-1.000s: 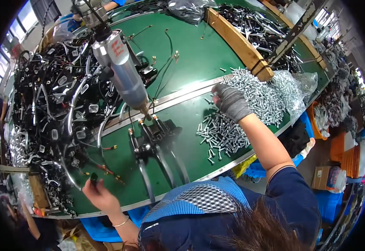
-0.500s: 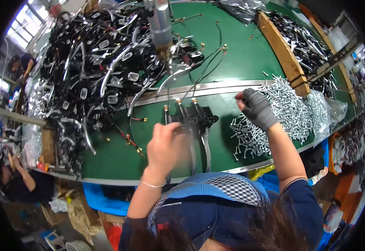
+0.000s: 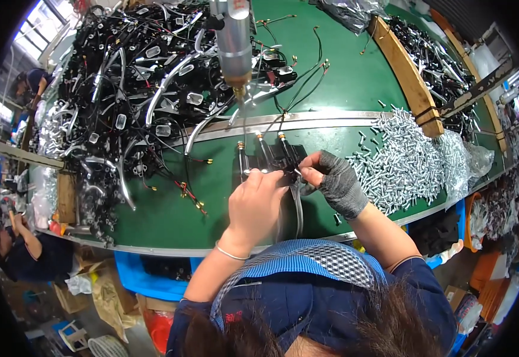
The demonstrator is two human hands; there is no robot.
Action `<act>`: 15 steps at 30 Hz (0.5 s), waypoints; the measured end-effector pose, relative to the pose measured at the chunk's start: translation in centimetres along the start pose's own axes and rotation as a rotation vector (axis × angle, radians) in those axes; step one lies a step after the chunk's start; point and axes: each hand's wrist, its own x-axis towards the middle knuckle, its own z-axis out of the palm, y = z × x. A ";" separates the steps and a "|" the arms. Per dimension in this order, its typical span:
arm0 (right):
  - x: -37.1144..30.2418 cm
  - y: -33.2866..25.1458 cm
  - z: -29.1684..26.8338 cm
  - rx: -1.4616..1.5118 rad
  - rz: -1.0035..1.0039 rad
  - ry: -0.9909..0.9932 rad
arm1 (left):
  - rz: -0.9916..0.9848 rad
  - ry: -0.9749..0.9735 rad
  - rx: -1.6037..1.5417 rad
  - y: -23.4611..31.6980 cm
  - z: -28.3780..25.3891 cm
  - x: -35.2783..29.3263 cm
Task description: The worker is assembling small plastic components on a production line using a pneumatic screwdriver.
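In front of me on the green worktop lie several brake levers [image 3: 298, 211] side by side, with black bodies, silver blades and brass-coloured cable ends pointing away. My bare left hand [image 3: 252, 205] is over the left part of this group, fingers bent and pinched together against the black bodies; what they grip is hidden. My right hand [image 3: 340, 181], in a grey fingerless glove, reaches in from the right. Its thumb and index finger pinch a small silver screw [image 3: 297, 171] at the rightmost black body. Beyond both hands hangs a power screwdriver [image 3: 235, 50], tip downward, touching neither hand.
A heap of silver screws [image 3: 402, 163] lies to the right, beside a wooden bar [image 3: 405, 71]. Tangled brake levers [image 3: 134, 89] with cables pile up at the left. A metal strip [image 3: 331, 121] crosses the worktop. A blue bin [image 3: 146, 279] stands below its front edge.
My right hand has moved left from the screw heap to the brake levers. My left hand has shifted slightly right and settled on them. The screwdriver appears a little lower in the picture.
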 end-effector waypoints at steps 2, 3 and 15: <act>-0.2 -0.4 0.1 0.065 0.048 -0.025 | 0.017 0.004 0.006 -0.1 0.1 -0.1; -0.3 -0.6 0.2 0.098 0.073 -0.038 | 0.017 0.007 0.006 -0.2 0.1 -0.2; 0.5 1.9 0.6 -0.603 -0.625 0.265 | -0.010 -0.035 -0.004 0.2 0.5 -0.8</act>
